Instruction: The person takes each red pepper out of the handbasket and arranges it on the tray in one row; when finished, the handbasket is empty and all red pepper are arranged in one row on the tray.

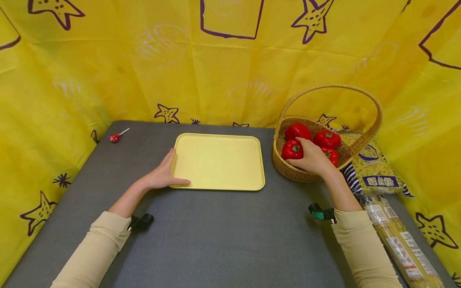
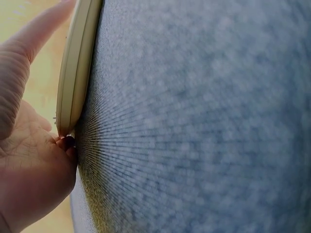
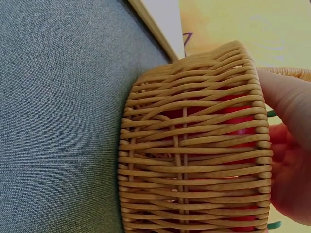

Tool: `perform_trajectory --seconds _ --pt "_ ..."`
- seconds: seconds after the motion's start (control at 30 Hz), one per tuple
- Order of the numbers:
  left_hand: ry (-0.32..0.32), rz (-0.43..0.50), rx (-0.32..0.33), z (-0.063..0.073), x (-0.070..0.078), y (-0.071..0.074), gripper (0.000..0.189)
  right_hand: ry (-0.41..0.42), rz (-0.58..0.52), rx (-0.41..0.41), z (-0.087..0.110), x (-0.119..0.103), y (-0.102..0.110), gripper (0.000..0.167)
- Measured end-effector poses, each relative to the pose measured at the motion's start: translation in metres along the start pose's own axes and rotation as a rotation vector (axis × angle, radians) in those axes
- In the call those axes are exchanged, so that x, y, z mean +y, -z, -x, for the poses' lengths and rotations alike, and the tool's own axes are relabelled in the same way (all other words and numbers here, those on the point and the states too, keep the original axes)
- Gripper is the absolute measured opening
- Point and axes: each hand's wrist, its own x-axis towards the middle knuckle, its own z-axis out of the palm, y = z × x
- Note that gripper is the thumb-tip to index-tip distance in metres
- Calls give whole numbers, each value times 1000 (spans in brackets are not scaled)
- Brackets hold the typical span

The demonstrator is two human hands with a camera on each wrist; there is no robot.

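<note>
Red pepper (image 1: 290, 153) gripped by right hand (image 1: 311, 157)
Pepper exposed in head view, partly screened by basket (image 1: 296, 175) in right-wrist view; tray (image 1: 218, 162) touched by left hand (image 1: 161, 175), digits extended.

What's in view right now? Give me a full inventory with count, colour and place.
Tray: one, pale yellow, on the table, left of the basket
Basket: one, tan wicker, right side of table
Red peppers: four visible, red with green stems, in the basket
Lollipop: one, red-patterned with white stick, far left corner
Printed bag: one, yellowish with dark-striped ends, right of basket
Noodle packs: apparently two, pale yellow, right edge
Table: one, grey, beneath everything
Cloth: yellow, patterned, around the table; number of pieces unclear
Wrist devices: two, black, one per wrist
Sleeves: two, beige, on the forearms
Left hand: one, bare, touching tray's left end
Right hand: one, bare, gripping the front-left pepper
</note>
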Motion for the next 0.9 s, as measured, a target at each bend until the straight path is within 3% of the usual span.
perform_trajectory --seconds 0.2,0.9 --pt "-5 -24 3 -1 -2 -2 132 31 6 28 1 2 -2 80" --pt "27 -56 -31 1 -6 -4 132 0 -17 188 11 -1 2 84"
